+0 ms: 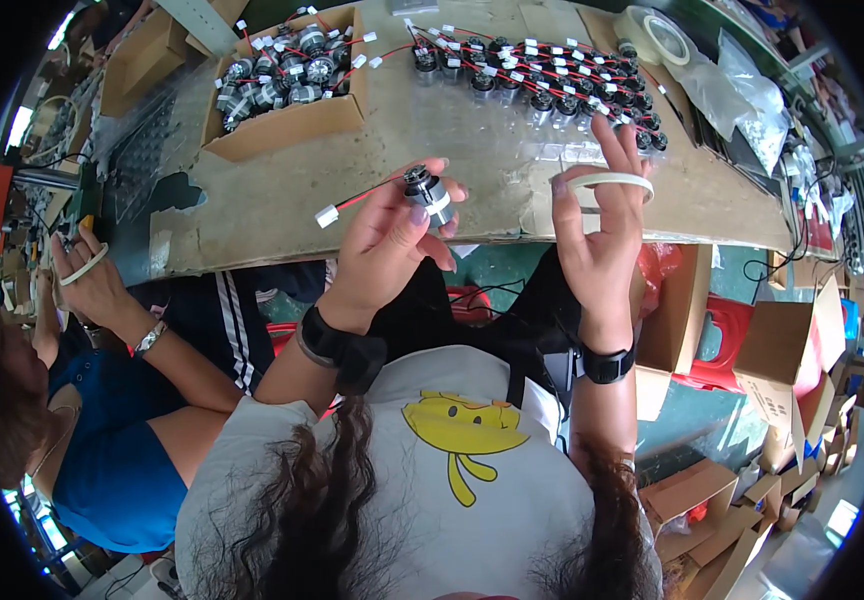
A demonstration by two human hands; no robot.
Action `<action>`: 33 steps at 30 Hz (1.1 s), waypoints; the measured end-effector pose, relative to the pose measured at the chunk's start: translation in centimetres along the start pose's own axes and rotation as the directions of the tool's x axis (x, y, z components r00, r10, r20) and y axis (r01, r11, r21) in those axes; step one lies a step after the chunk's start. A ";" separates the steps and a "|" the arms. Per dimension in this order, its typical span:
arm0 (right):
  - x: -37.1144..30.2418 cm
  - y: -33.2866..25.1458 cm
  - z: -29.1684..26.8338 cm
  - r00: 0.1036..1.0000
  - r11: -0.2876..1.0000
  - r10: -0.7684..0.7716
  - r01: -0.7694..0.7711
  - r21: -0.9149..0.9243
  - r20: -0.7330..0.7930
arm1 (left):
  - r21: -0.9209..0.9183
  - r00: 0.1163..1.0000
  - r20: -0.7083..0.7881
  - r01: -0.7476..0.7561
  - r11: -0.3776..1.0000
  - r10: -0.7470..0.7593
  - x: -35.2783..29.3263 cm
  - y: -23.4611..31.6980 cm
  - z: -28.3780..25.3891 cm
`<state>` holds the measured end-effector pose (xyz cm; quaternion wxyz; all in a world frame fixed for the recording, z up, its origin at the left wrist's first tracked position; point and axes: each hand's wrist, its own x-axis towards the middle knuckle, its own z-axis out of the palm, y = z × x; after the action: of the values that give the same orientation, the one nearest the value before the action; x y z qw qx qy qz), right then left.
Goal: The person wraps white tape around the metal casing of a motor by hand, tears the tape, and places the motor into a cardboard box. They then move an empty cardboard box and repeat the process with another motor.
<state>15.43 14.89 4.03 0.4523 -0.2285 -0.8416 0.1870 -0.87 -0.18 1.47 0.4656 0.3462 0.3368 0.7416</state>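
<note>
My left hand (380, 245) is closed on a small motor (430, 198), dark on top with a silver body and a white band around it. From the motor's top, a red and black wire pair runs left to a white connector (327, 215), which hangs free. My right hand (600, 225) carries a thin cream-white ring (620, 180), like a narrow roll of tape. The ring lies across the raised fingers, and one fingertip touches its left end. Both hands are above the table's near edge, apart from each other.
A cardboard box (282, 138) of wired motors stands on the table (432, 130). Several motors (542, 105) stand in rows at the back right, near a clear tape roll (664, 38) and plastic bags (752, 110). A co-worker's hand (94, 280) with a similar ring is at left.
</note>
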 end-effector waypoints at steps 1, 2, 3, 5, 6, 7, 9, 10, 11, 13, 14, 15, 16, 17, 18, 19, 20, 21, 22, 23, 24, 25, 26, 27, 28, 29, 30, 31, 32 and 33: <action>0.0 0.0 0.1 1.000 1.000 -0.012 0.012 0.012 0.000 | -0.015 1.000 -0.020 0.015 1.000 -0.015 -0.1 0.2 -0.1; -0.2 -0.2 -0.1 1.000 1.000 0.008 -0.008 -0.001 0.028 | -0.005 1.000 -0.027 0.001 1.000 -0.001 -0.1 0.4 -0.3; -0.5 -0.5 -0.3 0.998 1.000 0.025 -0.024 -0.014 0.056 | -0.105 0.999 -0.021 0.039 0.994 -0.041 -0.1 0.5 -0.4; -1.0 -0.4 -0.7 0.997 1.000 0.009 -0.008 -0.005 0.076 | -0.293 0.995 0.008 0.096 0.951 -0.099 0.1 0.9 -0.9; -1.5 -0.2 -1.1 0.995 0.998 0.059 -0.058 -0.016 0.083 | -0.278 0.997 0.003 0.070 0.958 -0.072 0.2 0.8 -0.8; -1.8 0.0 -1.2 0.990 0.994 0.106 -0.104 -0.020 0.091 | -0.282 0.994 -0.010 0.100 0.954 -0.107 0.0 0.5 -1.0; -2.4 0.2 -1.7 0.990 0.995 0.100 -0.100 -0.005 0.097 | -0.297 0.982 -0.031 0.168 0.940 -0.185 -0.1 0.4 -1.4; -2.6 0.2 -1.8 0.986 0.992 0.127 -0.126 -0.017 0.110 | -0.281 0.986 -0.036 0.148 0.948 -0.165 0.2 1.1 -1.8; -3.0 0.3 -2.1 0.988 0.994 0.113 -0.113 -0.006 0.105 | -0.032 0.984 -0.135 0.112 0.993 -0.116 0.3 1.7 -2.0; -3.7 0.5 -2.6 0.983 0.991 0.136 -0.135 -0.019 0.125 | 0.455 0.958 -0.284 0.096 0.886 0.042 0.6 3.0 -2.8; -3.9 0.7 -3.1 0.979 0.988 0.154 -0.151 -0.034 0.130 | 0.610 0.944 -0.298 0.074 0.789 0.142 1.4 4.1 -3.5; -4.1 1.1 -3.3 0.981 0.989 0.150 -0.147 -0.032 0.124 | 0.746 0.924 -0.296 0.064 0.663 0.244 2.7 5.4 -4.8; -4.2 1.3 -3.4 0.979 0.987 0.160 -0.157 -0.034 0.128 | 0.842 0.903 -0.302 0.103 0.530 0.305 4.0 7.1 -6.3; -4.4 1.5 -3.6 0.976 0.985 0.173 -0.170 -0.038 0.132 | 0.911 0.882 -0.298 0.148 0.386 0.364 5.3 8.7 -7.5; -4.7 1.7 -3.8 0.973 0.982 0.189 -0.185 -0.043 0.136 | 0.937 0.864 -0.312 0.211 0.279 0.395 6.8 10.1 -8.3; -4.6 1.6 -4.0 0.973 0.981 0.193 -0.188 -0.049 0.130 | 0.947 0.846 -0.320 0.272 0.172 0.426 7.9 11.2 -8.9; -4.5 1.4 -4.0 0.969 0.981 0.193 -0.187 -0.053 0.151 | 0.948 0.851 -0.316 0.265 0.177 0.420 8.2 11.9 -9.7; -4.3 1.2 -3.8 0.966 0.980 0.196 -0.189 -0.059 0.170 | 0.968 0.835 -0.239 0.244 0.056 0.496 8.6 12.2 -10.8; -4.3 1.2 -3.7 0.960 0.978 0.208 -0.198 -0.071 0.188 | 0.972 0.819 -0.153 0.224 -0.064 0.553 9.0 11.9 -10.7; -4.0 1.3 -3.2 0.957 0.973 0.225 -0.211 -0.090 0.182 | 0.976 0.829 -0.149 0.210 -0.054 0.539 9.0 11.4 -10.6; -3.8 1.5 -2.9 0.964 0.979 0.194 -0.203 0.032 0.179 | 0.984 0.852 -0.168 0.171 0.038 0.496 8.9 10.8 -8.8; -3.7 1.8 -2.5 0.972 0.969 0.161 -0.189 0.160 0.173 | 0.981 0.873 -0.187 0.145 0.126 0.450 8.2 10.3 -6.8; -3.4 1.8 -2.2 0.970 0.950 0.162 -0.203 0.238 0.180 | 0.968 0.891 -0.208 0.127 0.219 0.403 7.3 9.6 -5.0; -3.1 1.8 -2.0 0.969 0.925 0.162 -0.214 0.314 0.185 | 0.962 0.906 -0.204 0.116 0.245 0.371 6.6 8.4 -3.3; -2.7 1.3 -1.8 0.964 0.927 0.176 -0.229 0.297 0.197 | 0.897 0.954 -0.199 0.084 0.434 0.225 5.4 7.5 -1.2; -2.1 1.1 -1.5 0.972 0.905 0.120 -0.191 0.379 0.204 | 0.789 0.984 -0.156 0.074 0.609 0.083 4.9 6.0 0.3; -2.0 1.0 -1.7 0.977 0.874 0.062 -0.153 0.461 0.206 | 0.746 0.995 -0.097 0.064 0.663 0.012 4.6 4.0 1.0; -1.8 0.7 -1.9 0.974 0.877 0.065 -0.160 0.453 0.219 | 0.704 0.998 -0.038 0.059 0.708 -0.045 4.3 2.6 1.6; -1.7 0.5 -2.0 0.976 0.912 0.045 -0.127 0.389 0.213 | 0.649 0.977 -0.079 0.202 0.733 -0.200 4.2 2.1 2.7; -1.6 0.4 -2.1 0.978 0.941 0.022 -0.091 0.327 0.208 | 0.589 0.931 -0.107 0.343 0.732 -0.350 4.2 1.8 3.6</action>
<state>18.02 14.54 3.85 0.3914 -0.1526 -0.8321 0.3622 -0.07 3.69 5.69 0.4639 0.4104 0.6092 0.4952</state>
